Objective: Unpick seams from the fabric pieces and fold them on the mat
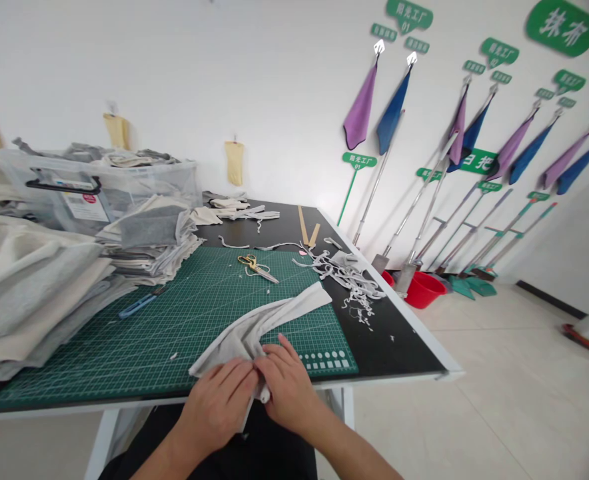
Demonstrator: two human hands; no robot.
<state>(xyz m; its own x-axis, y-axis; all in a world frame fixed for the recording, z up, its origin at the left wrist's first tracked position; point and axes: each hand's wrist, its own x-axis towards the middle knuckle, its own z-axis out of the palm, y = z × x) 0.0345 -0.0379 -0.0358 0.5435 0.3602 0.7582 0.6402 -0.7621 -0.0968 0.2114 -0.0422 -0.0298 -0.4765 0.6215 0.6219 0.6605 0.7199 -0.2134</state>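
Note:
A light grey piece of cloth (264, 319) lies bunched over the front edge of the green cutting mat (184, 313), one end reaching up to the right. My left hand (219, 403) is closed on its near part, fingers pressed together. Beside it my right hand (285, 387) pinches the same cloth, with the thumb side close to the left fingers. A small rolled end of fabric shows under the right fingers, and part of the cloth hangs below the table edge. Beyond the cloth are gold-handled scissors (258, 267), lying with blades apart.
Stacks of grey and cream cloth (34, 287) fill the left side, before a clear plastic bin (159, 180). A blue-handled cutter (139, 303) rests on the mat. Fabric scraps (347, 273) and wooden strips (303, 225) lie right. A red bucket (423, 290) stands on the floor.

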